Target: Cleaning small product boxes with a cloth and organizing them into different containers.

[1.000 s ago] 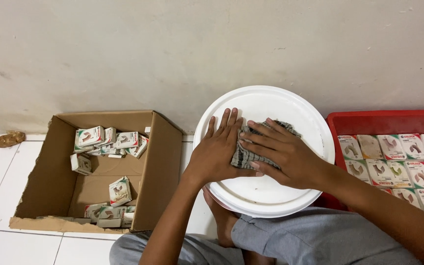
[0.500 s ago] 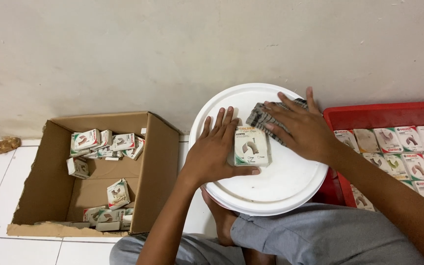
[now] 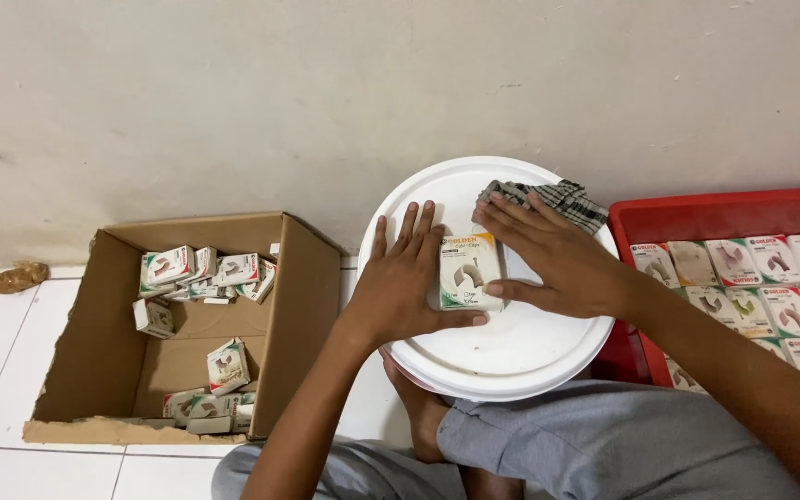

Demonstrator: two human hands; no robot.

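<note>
i see a small white and yellow box (image 3: 469,270) lying flat near the centre of the white round lid (image 3: 511,356), a checked cloth (image 3: 557,199) bunched at its far edge.

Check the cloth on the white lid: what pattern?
Dark grey-and-white checked cloth, seen in the head view beyond the right hand.

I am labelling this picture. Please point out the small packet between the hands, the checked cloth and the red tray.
small packet (image 3: 468,270), head view, middle of its printed front.
checked cloth (image 3: 562,200), head view, its bare upper fold.
red tray (image 3: 724,215), head view, its far wall.
</note>
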